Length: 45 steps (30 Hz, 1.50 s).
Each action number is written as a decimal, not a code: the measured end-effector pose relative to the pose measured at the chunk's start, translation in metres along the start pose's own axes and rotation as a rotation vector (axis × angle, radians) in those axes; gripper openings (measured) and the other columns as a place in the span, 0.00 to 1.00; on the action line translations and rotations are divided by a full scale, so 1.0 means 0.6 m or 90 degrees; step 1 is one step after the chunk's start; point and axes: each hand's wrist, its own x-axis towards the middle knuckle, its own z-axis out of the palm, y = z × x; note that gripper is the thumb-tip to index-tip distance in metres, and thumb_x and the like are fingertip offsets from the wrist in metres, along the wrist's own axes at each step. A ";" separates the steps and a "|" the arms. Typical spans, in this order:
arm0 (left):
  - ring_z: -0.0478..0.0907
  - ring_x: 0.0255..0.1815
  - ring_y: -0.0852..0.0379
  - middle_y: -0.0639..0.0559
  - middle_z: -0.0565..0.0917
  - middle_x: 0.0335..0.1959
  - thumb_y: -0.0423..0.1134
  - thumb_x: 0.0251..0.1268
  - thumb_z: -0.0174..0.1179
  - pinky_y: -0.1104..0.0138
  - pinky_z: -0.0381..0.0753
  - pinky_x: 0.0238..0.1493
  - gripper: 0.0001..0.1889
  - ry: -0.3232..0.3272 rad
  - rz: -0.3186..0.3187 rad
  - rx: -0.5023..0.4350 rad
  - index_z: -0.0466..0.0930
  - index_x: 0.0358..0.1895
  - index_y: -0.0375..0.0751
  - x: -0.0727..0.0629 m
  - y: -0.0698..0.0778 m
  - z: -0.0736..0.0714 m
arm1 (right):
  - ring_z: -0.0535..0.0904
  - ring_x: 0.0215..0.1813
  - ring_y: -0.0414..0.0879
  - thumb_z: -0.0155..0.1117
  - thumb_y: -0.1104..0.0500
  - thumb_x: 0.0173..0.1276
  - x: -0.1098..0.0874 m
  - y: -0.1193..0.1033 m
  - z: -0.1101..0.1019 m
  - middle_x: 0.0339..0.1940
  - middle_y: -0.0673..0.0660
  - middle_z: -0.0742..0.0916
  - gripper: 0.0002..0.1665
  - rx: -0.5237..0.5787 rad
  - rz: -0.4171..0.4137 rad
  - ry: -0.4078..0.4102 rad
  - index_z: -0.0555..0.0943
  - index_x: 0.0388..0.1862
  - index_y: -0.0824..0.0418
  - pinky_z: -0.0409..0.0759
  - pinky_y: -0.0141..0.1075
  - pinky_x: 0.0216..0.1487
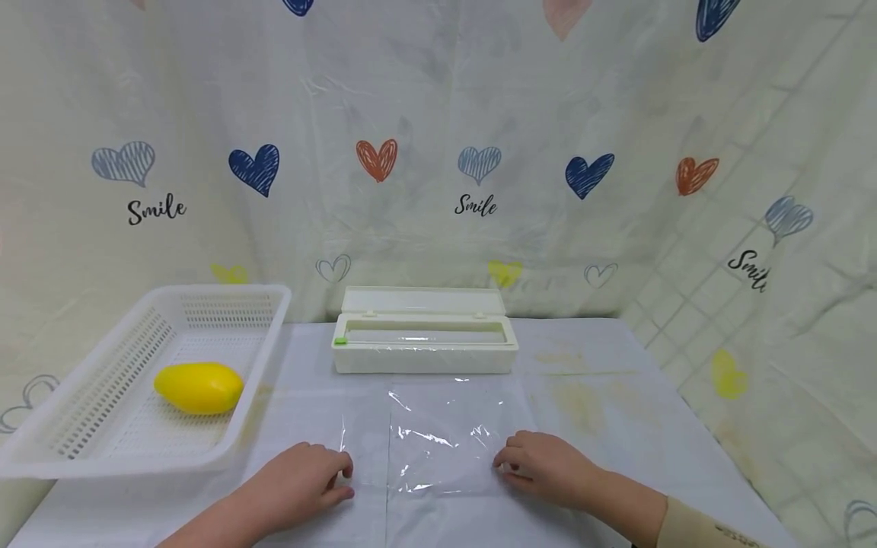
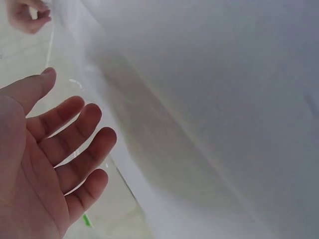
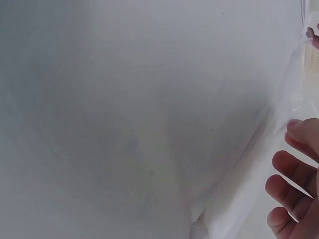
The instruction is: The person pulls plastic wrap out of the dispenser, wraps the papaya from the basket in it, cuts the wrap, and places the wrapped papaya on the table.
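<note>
A sheet of clear cling film, wrinkled and shiny, lies on the white-covered table in the head view. By its left edge is my left hand, thumb apart from the loosely bent fingers. The left wrist view shows that hand with its fingers spread and nothing held. At the film's right edge my right hand pinches it between thumb and index finger. The right wrist view has the other fingers of this hand loosely bent. Behind the film stands a white cling film dispenser, lid raised, green slider at its left end.
On the left a white plastic basket holds a yellow mango-shaped fruit. A pale curtain printed with hearts and "Smile" hangs behind the table and along its right side. Brownish stains mark the tablecloth at right.
</note>
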 end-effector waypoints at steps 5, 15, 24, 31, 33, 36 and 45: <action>0.65 0.22 0.69 0.72 0.69 0.21 0.52 0.62 0.66 0.63 0.72 0.36 0.08 -0.008 -0.011 -0.001 0.81 0.35 0.54 -0.004 -0.002 -0.010 | 0.73 0.35 0.30 0.68 0.56 0.66 0.003 -0.004 -0.011 0.33 0.34 0.78 0.10 0.053 0.066 -0.037 0.85 0.46 0.48 0.74 0.26 0.35; 0.68 0.26 0.68 0.72 0.72 0.26 0.53 0.64 0.65 0.63 0.75 0.35 0.09 0.029 -0.046 0.016 0.83 0.39 0.54 -0.022 -0.013 -0.043 | 0.74 0.33 0.32 0.66 0.54 0.69 0.007 -0.004 -0.035 0.32 0.32 0.76 0.13 0.116 0.065 0.013 0.83 0.52 0.50 0.73 0.26 0.34; 0.74 0.35 0.68 0.73 0.77 0.33 0.55 0.65 0.64 0.64 0.78 0.39 0.08 0.063 -0.113 -0.003 0.82 0.43 0.61 -0.044 -0.016 -0.140 | 0.75 0.35 0.31 0.67 0.53 0.70 0.028 0.014 -0.076 0.33 0.34 0.80 0.14 0.218 0.095 0.010 0.82 0.54 0.48 0.77 0.31 0.35; 0.76 0.40 0.64 0.66 0.79 0.37 0.57 0.66 0.62 0.60 0.77 0.42 0.15 0.055 -0.185 -0.091 0.81 0.50 0.58 -0.052 -0.047 -0.222 | 0.76 0.36 0.35 0.69 0.51 0.67 0.050 0.061 -0.100 0.33 0.39 0.82 0.18 0.256 0.167 0.017 0.83 0.55 0.49 0.78 0.31 0.36; 0.77 0.41 0.62 0.64 0.80 0.38 0.57 0.66 0.62 0.58 0.77 0.43 0.16 0.067 -0.171 -0.092 0.82 0.51 0.55 -0.056 -0.060 -0.244 | 0.76 0.36 0.37 0.70 0.51 0.67 0.058 0.078 -0.106 0.33 0.41 0.82 0.19 0.261 0.187 0.023 0.83 0.56 0.50 0.78 0.31 0.37; 0.78 0.44 0.58 0.62 0.82 0.40 0.56 0.65 0.64 0.56 0.78 0.47 0.19 0.074 -0.167 -0.094 0.82 0.53 0.52 -0.058 -0.084 -0.273 | 0.77 0.35 0.40 0.71 0.51 0.65 0.070 0.102 -0.116 0.34 0.44 0.82 0.21 0.271 0.223 0.034 0.83 0.57 0.50 0.78 0.33 0.36; 0.78 0.48 0.51 0.53 0.83 0.47 0.46 0.64 0.67 0.55 0.81 0.49 0.20 0.001 -0.208 -0.139 0.81 0.56 0.44 -0.049 -0.173 -0.296 | 0.79 0.40 0.45 0.73 0.50 0.63 0.100 0.176 -0.122 0.37 0.49 0.84 0.28 0.275 0.291 0.073 0.81 0.61 0.56 0.79 0.38 0.39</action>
